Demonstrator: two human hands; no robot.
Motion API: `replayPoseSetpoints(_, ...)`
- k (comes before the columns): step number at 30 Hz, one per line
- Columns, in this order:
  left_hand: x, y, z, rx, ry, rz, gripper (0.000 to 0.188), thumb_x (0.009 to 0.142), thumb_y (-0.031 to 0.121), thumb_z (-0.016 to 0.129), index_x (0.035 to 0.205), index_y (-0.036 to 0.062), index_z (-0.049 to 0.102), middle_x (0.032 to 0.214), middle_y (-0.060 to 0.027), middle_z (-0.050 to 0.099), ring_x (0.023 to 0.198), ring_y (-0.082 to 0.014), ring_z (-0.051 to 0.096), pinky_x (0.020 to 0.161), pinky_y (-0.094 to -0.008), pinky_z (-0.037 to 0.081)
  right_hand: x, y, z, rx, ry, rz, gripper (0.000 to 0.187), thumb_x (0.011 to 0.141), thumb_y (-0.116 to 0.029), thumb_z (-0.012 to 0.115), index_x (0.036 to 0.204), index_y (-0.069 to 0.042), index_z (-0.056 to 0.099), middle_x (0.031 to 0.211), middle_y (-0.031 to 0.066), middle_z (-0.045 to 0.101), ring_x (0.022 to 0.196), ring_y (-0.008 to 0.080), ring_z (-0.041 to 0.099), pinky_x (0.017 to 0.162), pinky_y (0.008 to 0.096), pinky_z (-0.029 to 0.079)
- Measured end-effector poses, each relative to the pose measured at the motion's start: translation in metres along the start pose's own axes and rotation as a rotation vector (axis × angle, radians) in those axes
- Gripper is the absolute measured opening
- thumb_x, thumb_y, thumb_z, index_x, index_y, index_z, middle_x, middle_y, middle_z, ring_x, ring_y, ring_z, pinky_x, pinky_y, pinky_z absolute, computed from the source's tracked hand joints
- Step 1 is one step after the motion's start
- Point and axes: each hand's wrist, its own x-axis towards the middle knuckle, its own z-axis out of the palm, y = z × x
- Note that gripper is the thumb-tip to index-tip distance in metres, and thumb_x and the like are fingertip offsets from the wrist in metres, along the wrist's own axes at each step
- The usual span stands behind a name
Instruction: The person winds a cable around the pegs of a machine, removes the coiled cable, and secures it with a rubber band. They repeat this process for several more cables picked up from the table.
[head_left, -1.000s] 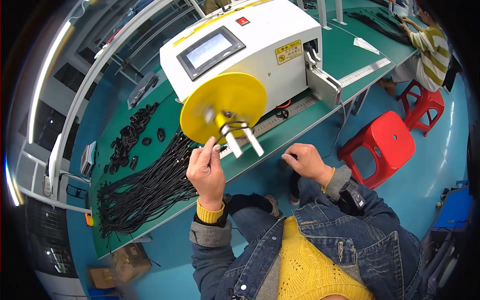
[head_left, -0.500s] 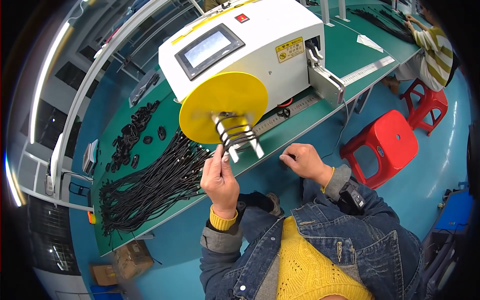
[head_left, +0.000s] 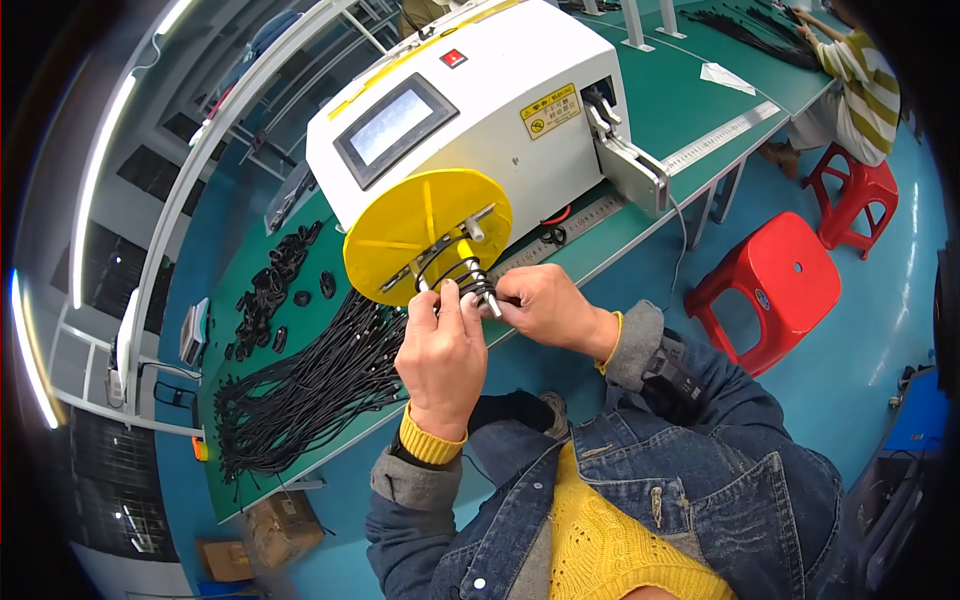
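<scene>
A black cable [head_left: 432, 262] is wound in a loose coil around the metal prongs of a yellow disc [head_left: 385, 225] on the front of a white winding machine [head_left: 490, 150]. My left hand [head_left: 442, 352] is below the disc, its thumb and fingertips pinched at the lower left of the coil. From the right, my right hand [head_left: 553, 308] is closed at the coil's outer side, beside a prong tip. Its fingertips are partly hidden. Close by on the left, a large bundle of straight black cables [head_left: 310, 395] lies on the green table [head_left: 240, 345].
Several small coiled cables [head_left: 265, 290] lie left of the machine. A steel ruler [head_left: 725, 135] runs along the table edge. Red stools [head_left: 770, 285] stand on the floor to the right, where another person in a striped top [head_left: 862, 95] sits. Cardboard boxes [head_left: 283, 527] are under the table.
The blurred, turning disc now looks still, its prongs in a different position. My right hand has moved left onto the coil, and my left hand stays at its lower side. The view has shifted slightly.
</scene>
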Motion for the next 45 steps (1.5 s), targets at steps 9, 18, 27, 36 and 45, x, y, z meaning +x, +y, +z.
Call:
replayPoseSetpoints(9,-0.008,-0.028,-0.003,-0.123,-0.373,-0.124,0.055,0.085,0.012,0.043,0.131,-0.0118,0.024,0.134,-0.0334,0.027,0.118,-0.0462,0.037,0.097,-0.0428,0.035,0.011,0.011,-0.001,0.026,0.115,-0.052,0.041,0.062,-0.014,0.072,0.095,0.001,0.052,0.094,0.0172,0.056,0.082,0.0300,0.059,0.067,0.0328,0.048)
replayPoseSetpoints(18,-0.011,-0.038,-0.001,-0.407,-0.392,-0.134,0.056,0.086,0.009,0.041,0.132,-0.0142,0.019,0.133,-0.0358,0.026,0.125,-0.0456,0.027,0.104,-0.0415,0.025,0.018,0.017,0.000,0.297,-0.090,0.087,0.080,0.060,-0.009,0.074,0.126,0.001,0.031,0.116,0.0191,0.049,0.105,0.0283,0.054,0.089,0.0340,0.047)
replayPoseSetpoints(27,-0.007,-0.036,0.007,-0.534,-0.327,-0.162,0.037,0.087,0.010,0.045,0.119,-0.0077,0.039,0.104,-0.0244,0.047,0.093,-0.0394,0.050,0.080,-0.0419,0.042,0.003,0.003,0.014,0.343,-0.037,0.115,0.069,0.064,-0.006,0.072,0.124,0.000,0.037,0.100,0.0164,0.060,0.088,0.0276,0.063,0.077,0.0334,0.051)
replayPoseSetpoints(36,-0.004,-0.019,0.008,-0.543,-0.209,-0.135,0.024,0.086,0.010,0.047,0.106,-0.0035,0.048,0.089,-0.0216,0.052,0.076,-0.0397,0.054,0.065,-0.0441,0.044,0.003,-0.008,0.026,-0.034,0.154,0.011,0.040,0.073,-0.011,0.065,0.105,0.002,0.044,0.082,0.0212,0.059,0.070,0.0378,0.060,0.061,0.0404,0.050)
replayPoseSetpoints(45,-0.031,0.003,-0.004,-0.281,-0.212,-0.243,0.016,0.089,0.013,0.045,0.095,0.0003,0.051,0.086,-0.0206,0.057,0.074,-0.0335,0.056,0.061,-0.0379,0.044,-0.023,-0.033,0.021,-0.114,-0.017,0.076,0.032,0.076,-0.019,0.058,0.087,0.005,0.039,0.053,0.0191,0.052,0.050,0.0381,0.055,0.044,0.0453,0.043)
